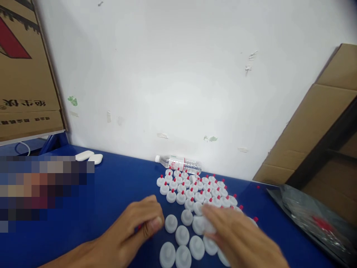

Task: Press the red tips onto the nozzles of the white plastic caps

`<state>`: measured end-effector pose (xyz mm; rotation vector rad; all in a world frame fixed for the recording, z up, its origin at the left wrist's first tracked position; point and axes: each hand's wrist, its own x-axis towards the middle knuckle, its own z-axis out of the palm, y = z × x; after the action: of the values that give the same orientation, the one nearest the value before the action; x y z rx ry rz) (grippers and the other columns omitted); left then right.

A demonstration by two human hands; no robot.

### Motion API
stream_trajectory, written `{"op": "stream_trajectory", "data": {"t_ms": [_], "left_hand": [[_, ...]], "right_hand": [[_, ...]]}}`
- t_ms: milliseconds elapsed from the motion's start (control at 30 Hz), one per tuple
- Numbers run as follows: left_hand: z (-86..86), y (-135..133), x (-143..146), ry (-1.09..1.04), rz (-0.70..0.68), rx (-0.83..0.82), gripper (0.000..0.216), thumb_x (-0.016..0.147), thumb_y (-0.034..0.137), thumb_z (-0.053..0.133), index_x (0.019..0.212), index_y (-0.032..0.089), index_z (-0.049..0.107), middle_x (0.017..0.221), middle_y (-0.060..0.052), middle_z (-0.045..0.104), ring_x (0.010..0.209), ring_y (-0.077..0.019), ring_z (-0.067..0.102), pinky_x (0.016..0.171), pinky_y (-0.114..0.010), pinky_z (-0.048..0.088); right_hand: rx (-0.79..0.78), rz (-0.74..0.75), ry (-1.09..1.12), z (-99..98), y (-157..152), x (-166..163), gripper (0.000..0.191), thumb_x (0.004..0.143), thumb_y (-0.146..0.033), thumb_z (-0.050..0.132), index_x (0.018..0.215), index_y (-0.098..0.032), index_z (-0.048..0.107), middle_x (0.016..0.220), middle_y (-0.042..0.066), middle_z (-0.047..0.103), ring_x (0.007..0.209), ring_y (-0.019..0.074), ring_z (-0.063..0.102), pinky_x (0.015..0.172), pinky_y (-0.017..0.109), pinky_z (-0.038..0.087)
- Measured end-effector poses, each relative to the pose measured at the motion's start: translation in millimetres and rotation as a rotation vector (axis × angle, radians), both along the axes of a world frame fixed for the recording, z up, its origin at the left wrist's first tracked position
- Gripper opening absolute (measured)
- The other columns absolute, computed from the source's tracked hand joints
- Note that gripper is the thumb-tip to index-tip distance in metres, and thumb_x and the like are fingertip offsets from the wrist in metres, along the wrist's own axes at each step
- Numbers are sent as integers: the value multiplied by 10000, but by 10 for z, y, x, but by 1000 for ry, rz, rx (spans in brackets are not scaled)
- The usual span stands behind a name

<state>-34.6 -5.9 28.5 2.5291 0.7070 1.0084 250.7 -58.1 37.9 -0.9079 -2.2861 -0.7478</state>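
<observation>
My left hand [138,223] is curled closed at the left of a group of round white caps [182,235]. A bit of a small red tip [140,226] shows between its fingers; the rest is hidden. Over the right side of the group is my right hand [237,230], somewhat blurred, with thumb and fingers closed around a white cap [208,225]. The nearer caps have bare white tops. Farther back, several rows of white caps with red tips [181,197] stand upright on the blue table [111,186].
A clear plastic bottle [184,163] lies against the white wall [178,74] behind the caps. Two white rounded objects [95,159] lie at the back left. At right are a plastic bag with red pieces [320,223] and an open cardboard box [306,123]. Another carton [25,74] stands left.
</observation>
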Motion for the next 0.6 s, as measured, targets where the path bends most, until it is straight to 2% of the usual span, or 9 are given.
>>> {"op": "stream_trajectory", "data": {"t_ms": [100, 200, 267, 333, 400, 467, 533, 600], "left_hand": [[-19, 166, -67, 21, 79, -3, 349, 1109, 228, 312, 781, 221, 431, 737, 24, 497, 708, -167, 449, 747, -307, 430], [-84, 283, -75, 100, 98, 30, 298, 1091, 182, 338, 845, 206, 504, 835, -9, 552, 797, -190, 459, 757, -338, 411], [-118, 297, -61, 124, 117, 17, 281, 1092, 175, 345, 905, 201, 553, 910, -27, 578, 854, -201, 476, 771, -346, 418], [-140, 276, -45, 135, 123, 20, 262, 1093, 175, 358, 957, 207, 580, 962, -32, 587, 896, -207, 488, 789, -347, 430], [-156, 248, -35, 132, 127, 32, 220, 1088, 173, 383, 1044, 225, 592, 1020, -30, 595, 942, -210, 499, 824, -347, 448], [-172, 229, -30, 118, 139, 36, 208, 1078, 165, 410, 1173, 254, 572, 1078, -25, 600, 989, -212, 511, 873, -349, 465], [-188, 225, -29, 103, 159, 41, 275, 1067, 149, 421, 1282, 282, 528, 1121, -21, 605, 1029, -213, 523, 914, -352, 475], [-200, 236, -31, 101, 169, 52, 322, 1061, 135, 422, 1323, 303, 506, 1137, -17, 614, 1049, -214, 534, 938, -359, 478]], "right_hand": [[35, -211, 153, 93, 122, 293, 299, 1044, -311, 498, 1286, -201, 635, 1161, 42, 776, 1018, 179, 763, 929, 252, 595], [-51, -448, 276, 108, 195, 492, 271, 1006, -379, 475, 1159, -251, 659, 1027, 19, 787, 798, 184, 782, 667, 253, 625], [-166, -499, 310, 96, 213, 579, 211, 960, -373, 492, 1017, -279, 672, 901, -15, 774, 625, 159, 740, 530, 238, 572], [-305, -514, 322, 80, 220, 649, 184, 914, -397, 529, 873, -288, 671, 766, -36, 733, 509, 144, 672, 466, 237, 513], [-416, -533, 338, 58, 224, 710, 213, 868, -453, 572, 784, -288, 676, 723, -30, 710, 506, 151, 649, 474, 247, 493], [-468, -570, 351, 24, 232, 761, 241, 821, -499, 609, 737, -292, 698, 780, -1, 720, 611, 183, 683, 544, 272, 505], [-508, -627, 326, -23, 244, 795, 227, 778, -503, 637, 721, -300, 722, 816, 23, 718, 712, 224, 702, 609, 305, 498], [-598, -711, 269, -69, 257, 806, 198, 772, -481, 649, 739, -307, 737, 764, 21, 703, 689, 234, 686, 616, 321, 456]]}}
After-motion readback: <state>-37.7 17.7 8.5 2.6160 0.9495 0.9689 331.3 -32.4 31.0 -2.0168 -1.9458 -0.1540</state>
